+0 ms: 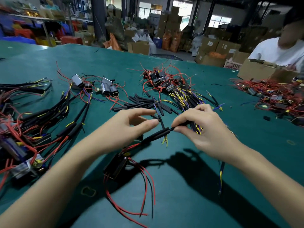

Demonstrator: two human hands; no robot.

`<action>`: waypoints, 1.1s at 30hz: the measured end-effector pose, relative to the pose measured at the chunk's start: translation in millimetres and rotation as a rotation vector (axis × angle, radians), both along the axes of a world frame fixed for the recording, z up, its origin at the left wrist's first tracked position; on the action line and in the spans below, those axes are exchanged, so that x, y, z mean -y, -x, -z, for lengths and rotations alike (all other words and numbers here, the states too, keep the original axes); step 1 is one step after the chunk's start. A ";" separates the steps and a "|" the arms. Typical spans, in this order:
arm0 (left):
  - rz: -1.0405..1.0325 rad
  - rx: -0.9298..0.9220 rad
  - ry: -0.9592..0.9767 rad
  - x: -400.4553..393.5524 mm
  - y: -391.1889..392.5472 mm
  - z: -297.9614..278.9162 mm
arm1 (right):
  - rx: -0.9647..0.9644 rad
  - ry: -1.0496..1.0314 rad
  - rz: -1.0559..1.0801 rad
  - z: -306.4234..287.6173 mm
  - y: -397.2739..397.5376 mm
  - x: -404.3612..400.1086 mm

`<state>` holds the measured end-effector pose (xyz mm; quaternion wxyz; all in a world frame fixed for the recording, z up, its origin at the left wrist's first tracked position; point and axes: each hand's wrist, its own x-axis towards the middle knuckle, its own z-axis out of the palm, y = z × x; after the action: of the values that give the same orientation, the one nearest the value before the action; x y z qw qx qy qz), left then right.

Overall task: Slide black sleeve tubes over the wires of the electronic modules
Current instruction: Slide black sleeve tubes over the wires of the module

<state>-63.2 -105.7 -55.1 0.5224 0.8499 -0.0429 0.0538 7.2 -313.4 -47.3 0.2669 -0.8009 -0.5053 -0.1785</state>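
Observation:
A black electronic module (117,166) hangs above the green table, red and black wires trailing below it. A black sleeve tube (158,135) sits on its wire bundle, slanting up to the right. My right hand (202,127) pinches the thin cable just past the tube's upper end. My left hand (130,127) is at the left of the tube, thumb and forefinger closing on a second thin black tube (162,123) that stands upright with yellow and blue wire ends. A heap of loose black sleeve tubes (144,103) lies just beyond my hands.
Sleeved modules (49,116) lie in a spread at the left. A pile of unsleeved modules (166,83) with red wires sits at the centre back. Another wire heap (271,94), a cardboard box (259,71) and a person in a white shirt (279,51) are at the right.

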 end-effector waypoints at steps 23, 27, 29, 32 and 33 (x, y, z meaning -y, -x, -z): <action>-0.591 -0.057 -1.321 -96.7 80.4 -53.1 | 0.289 0.116 -0.059 -16.5 -24.8 -183.4; -0.596 -0.197 -1.454 -111.6 79.7 -40.7 | 0.270 0.214 -0.076 7.9 -26.3 -232.6; -0.598 -0.265 -1.461 -117.1 79.5 -39.7 | 0.282 0.265 -0.091 17.8 -26.3 -246.8; -0.581 -0.337 -1.536 -113.1 75.0 -41.4 | 0.258 0.323 -0.135 27.9 -26.0 -259.3; -0.564 -0.355 -1.597 -109.4 71.7 -42.3 | 0.183 0.309 -0.168 30.1 -25.6 -261.1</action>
<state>-134.9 3.7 -12.8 -0.2651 0.9372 0.2269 0.0015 32.8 -52.3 -77.5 0.1079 -0.7677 -0.6141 -0.1479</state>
